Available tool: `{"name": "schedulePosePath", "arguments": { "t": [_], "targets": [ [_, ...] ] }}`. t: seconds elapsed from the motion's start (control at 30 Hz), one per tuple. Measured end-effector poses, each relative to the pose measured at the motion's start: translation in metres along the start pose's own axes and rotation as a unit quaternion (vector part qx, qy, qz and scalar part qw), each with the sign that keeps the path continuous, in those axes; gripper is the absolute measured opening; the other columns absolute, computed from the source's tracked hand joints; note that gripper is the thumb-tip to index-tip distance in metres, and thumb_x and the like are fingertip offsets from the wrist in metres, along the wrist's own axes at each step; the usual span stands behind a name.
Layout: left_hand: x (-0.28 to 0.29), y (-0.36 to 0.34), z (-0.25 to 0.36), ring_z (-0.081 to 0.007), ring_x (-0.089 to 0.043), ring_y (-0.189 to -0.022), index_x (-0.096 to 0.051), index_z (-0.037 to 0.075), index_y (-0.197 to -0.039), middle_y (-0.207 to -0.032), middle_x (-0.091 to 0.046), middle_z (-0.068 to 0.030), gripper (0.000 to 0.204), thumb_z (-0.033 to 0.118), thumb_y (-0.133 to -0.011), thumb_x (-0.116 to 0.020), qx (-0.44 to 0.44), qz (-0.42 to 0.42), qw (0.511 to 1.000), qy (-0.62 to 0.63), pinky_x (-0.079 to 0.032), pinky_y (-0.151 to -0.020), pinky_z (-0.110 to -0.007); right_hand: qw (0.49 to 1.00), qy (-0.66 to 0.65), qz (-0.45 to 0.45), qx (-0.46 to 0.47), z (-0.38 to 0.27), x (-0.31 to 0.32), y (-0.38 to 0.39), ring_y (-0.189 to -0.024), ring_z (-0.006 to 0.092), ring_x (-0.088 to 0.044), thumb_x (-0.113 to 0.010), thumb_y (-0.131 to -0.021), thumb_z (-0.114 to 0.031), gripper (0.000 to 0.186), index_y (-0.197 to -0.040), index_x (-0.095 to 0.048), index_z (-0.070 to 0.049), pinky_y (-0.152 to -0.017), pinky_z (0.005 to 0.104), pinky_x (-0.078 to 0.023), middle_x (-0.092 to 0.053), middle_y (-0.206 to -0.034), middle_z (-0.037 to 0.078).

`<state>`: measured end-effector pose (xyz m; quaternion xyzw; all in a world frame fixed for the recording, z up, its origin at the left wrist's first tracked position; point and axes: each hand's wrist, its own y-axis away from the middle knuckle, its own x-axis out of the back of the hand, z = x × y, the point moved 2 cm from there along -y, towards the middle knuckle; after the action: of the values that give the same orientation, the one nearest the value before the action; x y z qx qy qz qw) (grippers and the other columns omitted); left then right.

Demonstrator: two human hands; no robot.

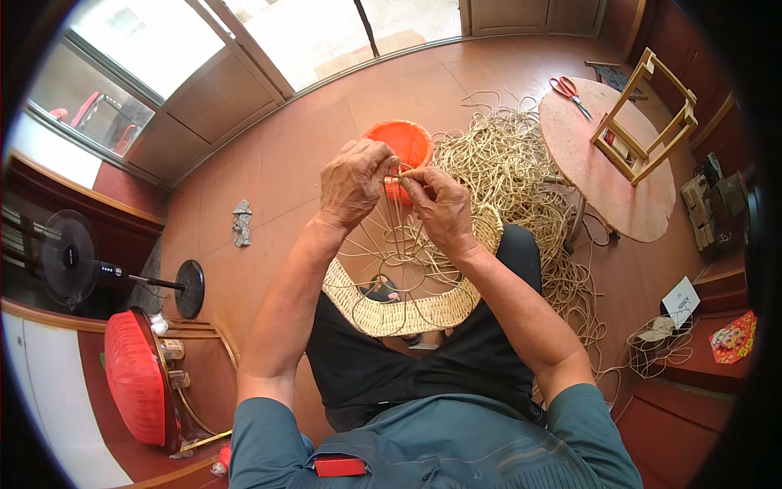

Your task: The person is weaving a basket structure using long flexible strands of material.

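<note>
Curved woven band positioned at lap, centre of frame; weaving judged done along band, inner cords apparently left unwoven. Cords pinched in fingertips of left hand and right hand; exact crossing not clearly seen. Cord pile heaped on reddish floor, right of centre. Scissors placed on round board, upper right.

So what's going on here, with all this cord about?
A seated person is handling thin strands: the left hand and right hand pinch them close together, raised in front. Below, a curved woven band rests at the lap. An orange bucket stands just beyond the hands, a big cord pile lies to the right, and scissors lie on a round board.
</note>
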<state>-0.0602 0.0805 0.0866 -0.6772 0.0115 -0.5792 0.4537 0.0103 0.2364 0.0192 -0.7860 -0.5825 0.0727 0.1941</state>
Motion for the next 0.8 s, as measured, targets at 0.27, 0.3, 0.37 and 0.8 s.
{"name": "schedulePosePath", "arguments": {
  "t": [0.27,0.3,0.37,0.8],
  "targets": [
    [-0.026,0.024,-0.029,-0.0005,-0.045,-0.052,-0.072,0.009,-0.094,-0.070,-0.058,0.0078,0.024,0.030,-0.107,-0.076,0.434,-0.108,0.706,0.549,-0.035,-0.045,-0.019,0.999,-0.005,-0.014,-0.039,0.000,-0.004,-0.005,-0.074,0.0127,-0.069,-0.077,-0.101,-0.014,0.013,-0.101,-0.079,-0.002,-0.070,0.0318,-0.057,-0.074,-0.085,0.007],
    [-0.028,0.027,-0.033,-0.0005,-0.045,-0.052,-0.072,0.009,-0.094,-0.070,-0.058,0.0078,0.024,0.030,-0.107,-0.076,0.436,-0.099,0.704,0.552,-0.035,-0.045,-0.019,0.998,-0.010,-0.013,-0.055,0.000,-0.006,-0.006,-0.074,0.0107,-0.068,-0.077,-0.101,-0.014,0.012,-0.100,-0.079,-0.002,-0.069,0.0309,-0.057,-0.074,-0.083,0.006],
    [-0.032,0.031,-0.030,0.0005,-0.041,-0.049,-0.071,0.010,-0.095,-0.068,-0.055,0.0084,0.023,0.029,-0.106,-0.078,0.481,-0.103,0.625,0.606,-0.031,-0.043,-0.018,0.998,-0.005,-0.016,-0.068,0.002,-0.006,-0.005,-0.074,0.0090,-0.069,-0.077,-0.101,-0.014,0.013,-0.101,-0.080,-0.002,-0.068,0.0295,-0.057,-0.075,-0.084,0.005],
    [-0.033,0.030,-0.019,-0.0015,-0.037,-0.051,-0.069,0.014,-0.091,-0.066,-0.052,0.0104,0.026,0.033,-0.100,-0.084,0.482,-0.072,0.644,0.590,-0.029,-0.046,-0.021,0.995,-0.036,-0.036,-0.091,0.005,-0.007,-0.009,-0.076,0.0039,-0.068,-0.078,-0.102,-0.017,0.015,-0.106,-0.081,-0.003,-0.067,0.0240,-0.056,-0.076,-0.083,0.000]
  ]
}}
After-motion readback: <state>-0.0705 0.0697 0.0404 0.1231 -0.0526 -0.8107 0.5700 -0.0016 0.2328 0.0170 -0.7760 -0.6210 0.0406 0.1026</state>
